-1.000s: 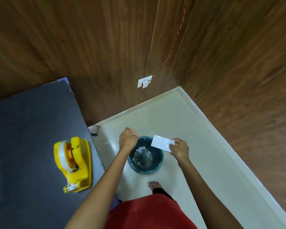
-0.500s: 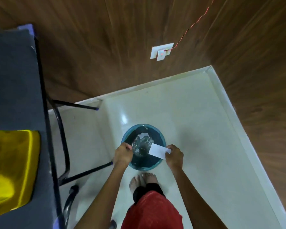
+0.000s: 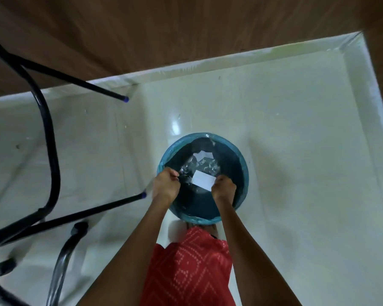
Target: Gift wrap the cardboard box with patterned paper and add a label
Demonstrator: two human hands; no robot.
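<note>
- Over the bin, head view (the only view): a person stands on a pale tiled floor in a corner of wood-panelled wall, with both arms reaching down and forward.
- Teal bin: round and lined with a bag. Paper scraps and crumpled clear plastic lie in its bottom.
- Right hand: fingers are curled and pinch the right end of a white slip.
- White slip: a flat, blank rectangle held in the air inside the bin's mouth, above the rubbish. Its long axis runs left to right, tilted slightly down to the right. Label or peeled backing: cannot tell.
- Left hand: closed in a fist at the bin's left rim, knuckles up. Nothing shows in it. The fingertips face away, so a thin strip cannot be ruled out.
- Key relation: the slip's free left end points at the left hand, close but not touching, with a clear gap between them. The right hand alone holds it.
- Judgement: this looks like either waste disposal or peeling a backing over the bin. If peeling, the left hand must close that gap to the free end.
- Cardboard box: not in view. Wrapping progress cannot be judged.
- Also present: the black tubular worktop frame at left and a red patterned garment below.
</note>
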